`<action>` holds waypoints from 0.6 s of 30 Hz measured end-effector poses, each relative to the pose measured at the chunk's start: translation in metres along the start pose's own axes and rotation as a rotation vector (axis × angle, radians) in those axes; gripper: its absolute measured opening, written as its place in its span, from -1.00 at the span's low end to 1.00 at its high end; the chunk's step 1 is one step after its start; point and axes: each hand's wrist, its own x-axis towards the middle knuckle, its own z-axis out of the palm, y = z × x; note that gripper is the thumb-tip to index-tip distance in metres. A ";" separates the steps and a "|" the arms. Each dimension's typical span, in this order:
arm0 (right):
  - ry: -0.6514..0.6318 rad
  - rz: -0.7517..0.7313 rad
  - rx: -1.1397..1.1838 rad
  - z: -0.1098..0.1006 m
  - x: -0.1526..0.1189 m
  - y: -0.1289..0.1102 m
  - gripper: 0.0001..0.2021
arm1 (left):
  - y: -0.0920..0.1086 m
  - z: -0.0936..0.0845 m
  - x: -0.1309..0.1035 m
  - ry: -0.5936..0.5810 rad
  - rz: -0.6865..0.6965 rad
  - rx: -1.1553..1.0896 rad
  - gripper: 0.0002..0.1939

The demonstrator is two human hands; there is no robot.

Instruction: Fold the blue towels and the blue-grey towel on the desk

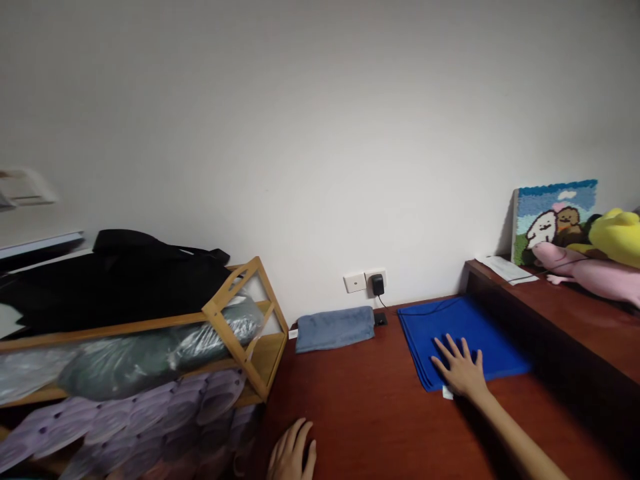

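A folded blue cloth (480, 330) lies on the right part of the reddish-brown tabletop (350, 407), with a small white tag at its front edge. My right hand (461, 370) is over the front of this cloth, palm down with fingers spread. At the bottom of the view, my left hand (293, 450) is by the table's left side, fingers extended and thumb apart, holding nothing visible. Between the hands and the wall, a folded grey-blue towel (335, 329) lies flat near the back edge.
A wooden rack (270, 363) at left holds a black bag (125, 280), plastic-wrapped items and purple holders. A black plug (377, 285) with a cable sits in the wall socket. The raised ledge at right bears paper, a fluffy picture (555, 220) and plush toys (595, 277).
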 end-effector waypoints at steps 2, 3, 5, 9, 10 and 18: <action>-0.033 0.018 0.008 0.005 -0.013 0.001 -0.32 | 0.003 -0.001 0.000 0.010 -0.005 -0.005 -0.61; -0.047 0.024 0.009 0.005 -0.014 0.001 -0.32 | 0.005 -0.002 0.000 0.014 -0.004 -0.007 -0.61; -0.067 0.028 0.006 0.001 -0.008 -0.001 -0.33 | 0.008 -0.005 0.000 0.019 -0.004 -0.007 -0.61; -0.125 0.021 0.012 -0.011 0.012 -0.002 -0.34 | 0.015 -0.011 0.001 0.016 -0.012 0.001 -0.61; -0.141 0.017 0.019 -0.014 0.015 -0.002 -0.34 | 0.017 -0.012 0.000 0.014 -0.018 0.003 -0.61; 0.045 -0.173 0.061 -0.029 0.006 -0.063 -0.44 | 0.028 -0.019 -0.004 0.023 -0.030 0.010 -0.63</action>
